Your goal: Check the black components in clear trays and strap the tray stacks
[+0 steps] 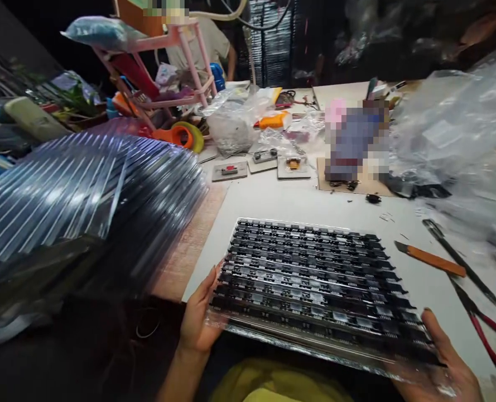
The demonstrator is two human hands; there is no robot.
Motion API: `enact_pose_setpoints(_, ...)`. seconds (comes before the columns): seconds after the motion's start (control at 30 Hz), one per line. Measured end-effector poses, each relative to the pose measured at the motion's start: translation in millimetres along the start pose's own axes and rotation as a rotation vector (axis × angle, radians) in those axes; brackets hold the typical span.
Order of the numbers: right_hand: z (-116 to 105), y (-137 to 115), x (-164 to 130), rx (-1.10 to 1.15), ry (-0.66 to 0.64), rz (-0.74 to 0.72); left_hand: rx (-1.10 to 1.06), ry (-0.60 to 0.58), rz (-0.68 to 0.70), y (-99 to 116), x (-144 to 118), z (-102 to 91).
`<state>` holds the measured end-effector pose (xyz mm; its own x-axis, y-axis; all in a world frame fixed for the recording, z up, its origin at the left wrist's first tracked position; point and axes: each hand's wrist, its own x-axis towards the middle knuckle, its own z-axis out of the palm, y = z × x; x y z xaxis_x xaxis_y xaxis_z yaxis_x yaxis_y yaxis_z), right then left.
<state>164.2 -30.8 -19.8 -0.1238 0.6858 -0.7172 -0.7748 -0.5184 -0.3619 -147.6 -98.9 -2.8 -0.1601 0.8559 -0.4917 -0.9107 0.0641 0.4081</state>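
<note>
While I watch through the head camera: both hands are on one clear tray of small black parts at the near edge of the table.
Tray: the clear tray (pixel 314 279) holds rows of small black components with pale metal bits; its far part lies over the white table (pixel 298 201), its near edge overhangs toward the lap.
Left hand: my left hand (pixel 197 321) is curled round the tray's near-left corner, fingers lying up along the left edge, thumb hidden beneath; half-closed, gripping the tray.
Right hand: my right hand (pixel 448 363) cups the near-right corner from below and outside, fingers loosely bent with the plastic rim resting on them; how firmly it pinches I cannot tell.
Why held so: a grip at two opposite near corners looks meant to keep the thin, flexible plastic level, so the loose parts stay in their rows.
Tray relative to hands: it spans the gap between them, touching both, and stretches away from the body.
Stack at left: a tall pile of empty clear trays (pixel 84 206) stands just left of the held one, on the wooden strip of the table, within easy reach of the left hand.
Tools at right: an orange-handled knife (pixel 432 259), a dark pair of tweezers (pixel 461 259) and red-handled cutters (pixel 486 329) lie near the right hand, apart from the tray.
Further back: three small jig plates (pixel 260 164) sit in a row, with crumpled plastic bags (pixel 452 123) behind and to the right.
</note>
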Motion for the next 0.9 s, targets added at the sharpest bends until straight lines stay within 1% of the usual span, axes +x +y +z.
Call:
enact_pose_setpoints(0.07, -6.2, -5.5, 2.2, -0.055, 0.023, 0.003, 0.007, -0.059, -0.016, 1.2, -0.8, -0.9)
enact_pose_setpoints(0.13, -12.8, -12.3, 6.5, -0.117, 0.081, 0.014, 0.009, -0.086, -0.012, 2.9, -1.5, -2.4)
enact_pose_setpoints(0.2, -17.1, -18.7, 11.4, -0.167, 0.160, 0.058, 0.012, -0.077, 0.003, 4.5, -2.4, -3.1)
enact_pose_setpoints(0.27, -16.4, -22.0, 14.6, -0.197, 0.219, 0.113, 0.033, -0.048, 0.030, 6.0, -3.3, -2.3)
enact_pose_setpoints(0.33, -9.7, -20.6, 14.2, -0.211, 0.237, 0.120, 0.068, -0.017, 0.055, 7.2, -4.1, -0.3)
enact_pose_setpoints(0.4, 1.3, -15.3, 10.2, -0.202, 0.245, 0.087, 0.102, -0.001, 0.069, 8.0, -4.8, 1.2)
enact_pose_setpoints(0.5, 16.8, -6.4, 2.4, -0.127, 0.282, 0.033, 0.128, -0.026, 0.079, 7.9, -4.8, -0.3)
enact_pose_setpoints(0.57, 21.2, -3.1, 0.0, -0.089, 0.273, 0.001, 0.129, -0.071, 0.087, 7.2, -3.9, -3.5)
enact_pose_setpoints(0.7, 17.2, -2.4, 3.3, -0.099, 0.169, -0.018, 0.153, -0.143, 0.095, 5.8, -0.8, -8.8)
enact_pose_setpoints(0.8, 15.7, -1.1, 5.3, -0.084, 0.115, -0.028, 0.172, -0.134, 0.096, 5.2, 0.1, -9.1)
enact_pose_setpoints(0.9, 20.7, 2.4, 2.7, -0.011, 0.150, -0.037, 0.178, -0.093, 0.093, 4.3, -0.9, -9.0)
